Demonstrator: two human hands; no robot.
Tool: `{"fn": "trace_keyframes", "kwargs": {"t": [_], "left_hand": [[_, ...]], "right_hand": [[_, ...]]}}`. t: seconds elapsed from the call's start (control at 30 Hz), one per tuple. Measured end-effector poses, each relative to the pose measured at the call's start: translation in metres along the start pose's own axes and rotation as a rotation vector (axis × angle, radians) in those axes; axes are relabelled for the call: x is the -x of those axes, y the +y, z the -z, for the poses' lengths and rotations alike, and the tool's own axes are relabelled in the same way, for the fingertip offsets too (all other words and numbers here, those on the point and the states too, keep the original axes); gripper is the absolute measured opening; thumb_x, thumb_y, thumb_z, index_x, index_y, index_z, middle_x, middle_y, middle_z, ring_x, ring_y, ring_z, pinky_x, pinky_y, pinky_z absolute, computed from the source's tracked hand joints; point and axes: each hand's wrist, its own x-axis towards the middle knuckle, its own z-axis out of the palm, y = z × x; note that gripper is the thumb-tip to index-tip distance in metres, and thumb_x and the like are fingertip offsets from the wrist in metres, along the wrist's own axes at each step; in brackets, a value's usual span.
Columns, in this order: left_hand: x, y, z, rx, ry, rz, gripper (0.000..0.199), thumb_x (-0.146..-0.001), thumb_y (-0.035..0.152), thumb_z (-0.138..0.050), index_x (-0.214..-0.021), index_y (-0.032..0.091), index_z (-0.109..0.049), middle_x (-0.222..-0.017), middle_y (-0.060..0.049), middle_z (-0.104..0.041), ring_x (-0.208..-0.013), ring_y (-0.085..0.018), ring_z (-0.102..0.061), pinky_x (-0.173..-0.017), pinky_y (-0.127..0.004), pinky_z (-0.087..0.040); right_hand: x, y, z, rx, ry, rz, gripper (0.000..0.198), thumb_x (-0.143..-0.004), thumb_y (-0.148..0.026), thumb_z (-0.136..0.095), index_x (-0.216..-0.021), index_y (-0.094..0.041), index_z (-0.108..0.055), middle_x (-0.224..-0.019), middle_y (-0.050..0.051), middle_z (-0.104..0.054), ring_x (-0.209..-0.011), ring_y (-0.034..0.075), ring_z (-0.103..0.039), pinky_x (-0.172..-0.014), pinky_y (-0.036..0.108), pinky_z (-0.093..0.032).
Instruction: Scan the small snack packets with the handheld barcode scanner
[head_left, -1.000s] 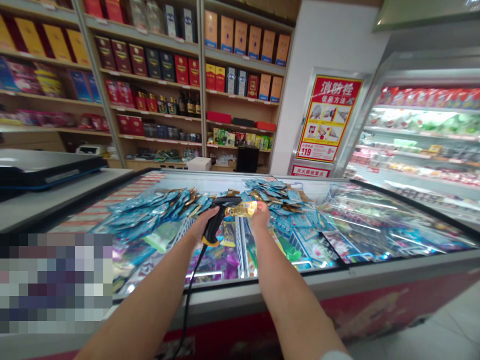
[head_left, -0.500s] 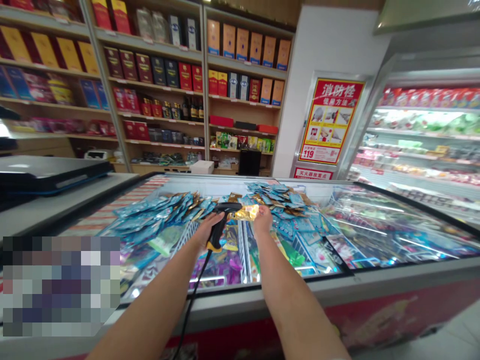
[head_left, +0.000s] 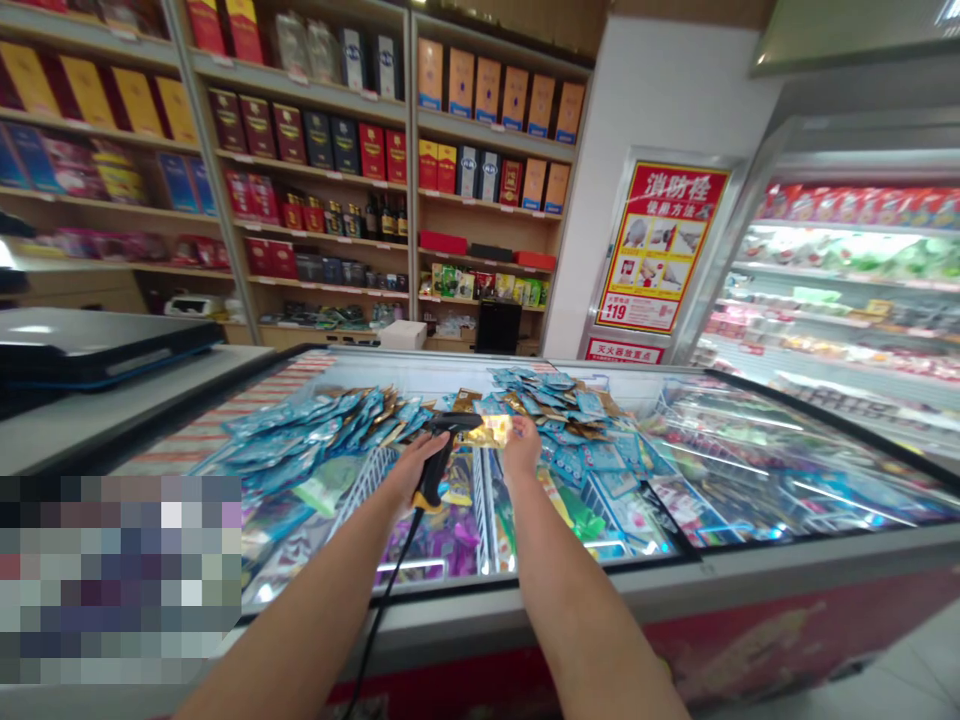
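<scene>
Over freezer, facing eleven-o'clock shelves: gripping scanner with left hand, pinching gold packet at three o'clock with right hand. Likely scanning; next, aim steadily.

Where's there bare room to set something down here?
The pale counter strip between the black device and the chest freezer; apparently also the glass lid right of the blue packet piles. Crowded: around the barcode scanner, between those piles.

At the frame's centre, the scanner is black with yellow trim, the packet shiny gold. Left of centre, pouches are blue; upper right, the poster is red and yellow.
</scene>
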Motion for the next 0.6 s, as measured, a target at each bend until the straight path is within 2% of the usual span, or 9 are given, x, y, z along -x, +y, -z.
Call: {"fn": "trace_keyframes", "kwargs": {"t": [0.13, 0.37, 0.5, 0.6], "left_hand": [[0.007, 0.003, -0.003, -0.018, -0.003, 0.004, 0.034, -0.066, 0.041, -0.072, -0.085, 0.014, -0.064, -0.076, -0.005, -0.068, -0.054, -0.011, -0.059, -0.046, -0.02, -0.045], [0.01, 0.005, -0.008, -0.024, 0.057, 0.008, 0.029, -0.066, 0.037, -0.072, -0.083, 0.016, -0.064, -0.07, -0.002, -0.066, -0.053, -0.01, -0.057, -0.045, -0.019, -0.044], [0.017, 0.01, -0.012, -0.002, 0.061, 0.066, 0.027, -0.071, 0.038, -0.068, -0.083, 0.014, -0.064, -0.072, -0.004, -0.066, -0.059, -0.012, -0.06, -0.048, -0.019, -0.047], [0.037, 0.011, -0.014, 0.013, 0.11, 0.106, 0.029, -0.071, 0.039, -0.069, -0.087, 0.016, -0.064, -0.073, -0.004, -0.066, -0.062, -0.012, -0.062, -0.05, -0.019, -0.048]], "right_hand": [[0.003, 0.0, 0.0, 0.04, 0.012, 0.003, 0.026, -0.069, -0.012, -0.046, -0.091, -0.015, -0.059, -0.083, 0.005, -0.065, -0.075, 0.016, -0.06, -0.07, 0.026, -0.045], [0.01, 0.001, -0.001, 0.065, -0.076, 0.015, 0.028, -0.071, -0.013, -0.046, -0.095, -0.017, -0.06, -0.089, 0.005, -0.065, -0.078, 0.016, -0.06, -0.072, 0.027, -0.045], [0.007, 0.0, 0.0, 0.009, 0.0, -0.016, 0.028, -0.073, -0.013, -0.045, -0.098, -0.015, -0.059, -0.092, 0.008, -0.064, -0.081, 0.017, -0.061, -0.076, 0.028, -0.045], [0.004, -0.001, 0.0, 0.008, 0.065, -0.055, 0.029, -0.073, -0.012, -0.045, -0.1, -0.015, -0.058, -0.092, 0.008, -0.064, -0.082, 0.017, -0.061, -0.077, 0.029, -0.046]]}}
